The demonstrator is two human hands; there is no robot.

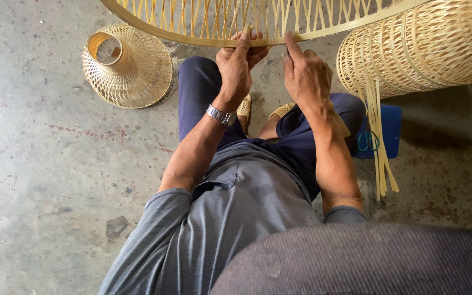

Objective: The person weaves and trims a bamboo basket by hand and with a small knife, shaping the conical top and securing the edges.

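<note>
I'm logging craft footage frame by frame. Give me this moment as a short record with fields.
setting: concrete floor, person seated
left hand: gripping the rim of the open bamboo frame
right hand: pinching the same rim, thumb up
wrist: metal watch on left
nearby: cone-shaped woven basket, large woven basket, loose bamboo strips, scissors

We see no packages, labels, signs or screens here, nothing printed or lit anywhere in view.
</note>
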